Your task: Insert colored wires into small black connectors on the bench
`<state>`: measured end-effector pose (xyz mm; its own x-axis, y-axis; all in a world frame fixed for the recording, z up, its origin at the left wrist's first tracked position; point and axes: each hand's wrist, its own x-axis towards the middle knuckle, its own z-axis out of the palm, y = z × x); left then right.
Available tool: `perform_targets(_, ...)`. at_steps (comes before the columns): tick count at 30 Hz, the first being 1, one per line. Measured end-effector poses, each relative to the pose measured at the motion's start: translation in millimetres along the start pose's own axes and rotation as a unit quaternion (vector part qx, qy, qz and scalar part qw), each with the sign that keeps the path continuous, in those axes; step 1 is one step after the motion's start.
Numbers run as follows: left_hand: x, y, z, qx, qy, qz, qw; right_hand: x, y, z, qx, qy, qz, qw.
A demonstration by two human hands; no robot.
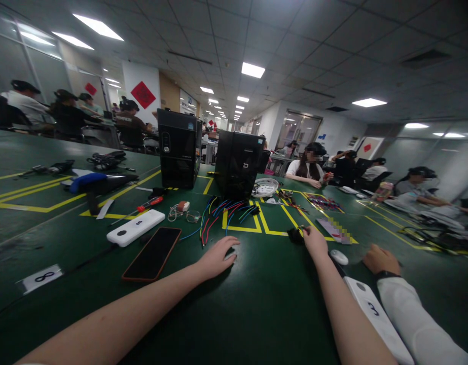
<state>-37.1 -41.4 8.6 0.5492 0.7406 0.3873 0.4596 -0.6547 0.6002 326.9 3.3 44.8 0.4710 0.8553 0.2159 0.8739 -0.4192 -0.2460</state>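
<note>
My left hand [216,258] hovers low over or rests on the green table, thumb and fingers apart and slightly curled. I see nothing held in it. Just beyond its fingers lie loose coloured wires [207,218], red, blue and yellow-green. My right hand [315,243] has its fingers closed at a small black bundle [295,235] on the table; the bundle's exact kind is unclear. A bright white mouse-shaped item [339,257] lies beside my right wrist. An orange-edged phone [153,253] lies left of my left hand.
Two black computer towers [178,149] stand ahead. A white power strip [137,227], red screwdriver [148,204], glasses [192,217] and white round basket [264,187] lie around. Another power strip [370,309] lies by my right forearm. A co-worker's hand [382,261] rests at right.
</note>
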Motion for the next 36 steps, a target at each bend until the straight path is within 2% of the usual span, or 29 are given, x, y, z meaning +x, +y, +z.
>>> perform_targets(5,-1,1,-2.0,0.0,-0.017,-0.013,1.0,5,7,4,0.033,0.021,-0.045,0.998)
perform_targets(9,-1,2,-2.4,0.0,-0.019,-0.016,1.0,9,10,8,0.035,0.004,-0.064,0.997)
perform_targets(15,-1,5,-4.6,-0.006,-0.022,-0.016,1.0,11,9,11,0.035,-0.027,-0.075,0.996)
perform_targets(24,-1,3,-2.3,0.001,-0.014,-0.002,1.0,13,11,12,0.037,-0.017,-0.085,0.996)
perform_targets(30,-1,3,-3.2,0.004,-0.019,-0.011,1.0,12,4,10,0.029,-0.077,-0.079,0.993)
perform_targets(36,-1,4,-3.7,0.001,-0.019,-0.008,1.0,16,2,9,0.02,-0.109,-0.068,0.991)
